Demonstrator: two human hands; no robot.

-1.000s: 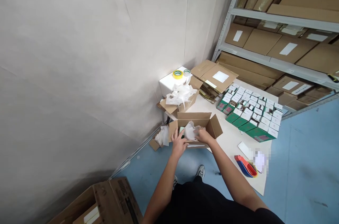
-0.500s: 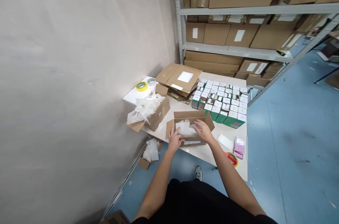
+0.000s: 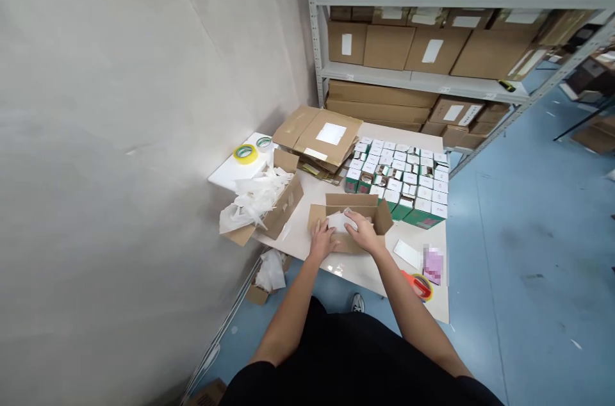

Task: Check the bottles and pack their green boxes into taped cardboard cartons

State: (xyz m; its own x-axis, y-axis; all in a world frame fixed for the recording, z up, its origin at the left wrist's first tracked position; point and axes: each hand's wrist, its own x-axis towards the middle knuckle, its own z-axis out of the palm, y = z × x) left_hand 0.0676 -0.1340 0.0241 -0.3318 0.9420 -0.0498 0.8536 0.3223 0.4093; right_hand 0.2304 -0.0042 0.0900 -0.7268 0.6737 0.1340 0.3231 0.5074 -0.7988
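An open cardboard box [image 3: 354, 244] stands near the table's front edge with its flaps up and out. White foam-like packing sheet [image 3: 337, 221] lies inside it. My left hand [image 3: 323, 241] rests at the box's front left corner, fingers stretched over the rim onto the sheet. My right hand [image 3: 362, 232] reaches in over the front wall on the right, fingers extended and touching the packing sheet. Neither hand wraps round anything. What lies beneath the sheet is hidden.
Rows of white-topped green cartons [image 3: 425, 207] stand behind the box. To the left are a box of white packing scraps [image 3: 283, 204], flattened cardboard [image 3: 317, 134] and yellow tape [image 3: 245, 154]. A red tape dispenser [image 3: 419, 286] lies at right front. Loaded shelving [image 3: 408, 78] stands behind.
The box has shifted slightly back and right on the table, and the white label on its front no longer shows. Both hands have moved with it, the right flatter over the sheet.
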